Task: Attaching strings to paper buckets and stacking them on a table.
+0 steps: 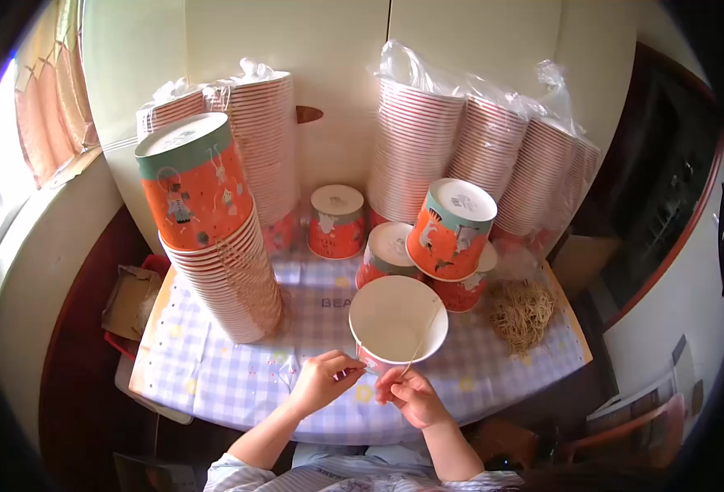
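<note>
A paper bucket (399, 316), white inside and orange-red outside, stands with its mouth up near the table's front edge. A thin tan cord (422, 340) runs from its right rim across the mouth down to my right hand (413, 397). That hand is closed, with the cord between thumb and fingers, just in front of the bucket. My left hand (326, 381) pinches at the bucket's front left wall; its fingertips hide what they hold. A tangled pile of tan cords (523, 316) lies to the right on the table.
A tall leaning stack of paper buckets (224, 283) stands at left, cords hanging along its side. Upturned buckets (452, 230) are piled behind the open one; another (337, 223) sits further back. Plastic-wrapped stacks (419, 148) line the back of the checked tablecloth (312, 328).
</note>
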Available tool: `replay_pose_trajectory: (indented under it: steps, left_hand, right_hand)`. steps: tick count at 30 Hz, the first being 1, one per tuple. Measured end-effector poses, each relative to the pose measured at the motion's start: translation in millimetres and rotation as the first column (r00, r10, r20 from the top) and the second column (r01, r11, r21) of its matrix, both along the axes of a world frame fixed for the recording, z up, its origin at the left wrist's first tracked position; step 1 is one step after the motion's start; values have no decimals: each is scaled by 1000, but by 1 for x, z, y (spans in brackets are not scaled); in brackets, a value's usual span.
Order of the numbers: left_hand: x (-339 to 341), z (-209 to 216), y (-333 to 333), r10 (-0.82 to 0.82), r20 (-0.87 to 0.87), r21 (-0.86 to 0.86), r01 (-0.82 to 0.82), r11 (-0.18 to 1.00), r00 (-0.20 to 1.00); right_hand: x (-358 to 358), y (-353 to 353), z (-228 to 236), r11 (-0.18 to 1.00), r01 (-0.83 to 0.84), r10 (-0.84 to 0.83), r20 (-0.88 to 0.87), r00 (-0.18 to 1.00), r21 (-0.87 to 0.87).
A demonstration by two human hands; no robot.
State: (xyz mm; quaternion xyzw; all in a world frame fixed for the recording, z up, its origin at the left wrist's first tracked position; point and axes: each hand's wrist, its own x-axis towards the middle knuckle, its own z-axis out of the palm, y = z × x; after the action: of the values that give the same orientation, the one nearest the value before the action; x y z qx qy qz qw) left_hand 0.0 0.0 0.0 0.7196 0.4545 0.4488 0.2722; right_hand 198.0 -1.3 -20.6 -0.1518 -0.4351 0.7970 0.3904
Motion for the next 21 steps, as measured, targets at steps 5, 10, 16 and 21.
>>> replay_pose_trajectory:
  steps: [5, 10, 16, 21]
  left_hand:
    - [20, -28, -34, -2, 139, 32, -2, 1000, 990]
    - [26, -56, -46, -20, 483, -114, 85, 990, 876]
    - [27, -72, -55, 171, 795, -337, 189, 922, 582]
    - [33, -72, -52, 248, 737, -439, 166, 883, 629]
  right_hand:
    - [-4, -19, -18, 960, 273, -279, 111, 954, 67]
    - [-6, -21, -26, 949, 316, -314, -88, 945, 4]
    - [-18, -28, -38, 963, 244, -255, -95, 962, -113]
    - [-22, -34, -42, 939, 320, -332, -88, 939, -123]
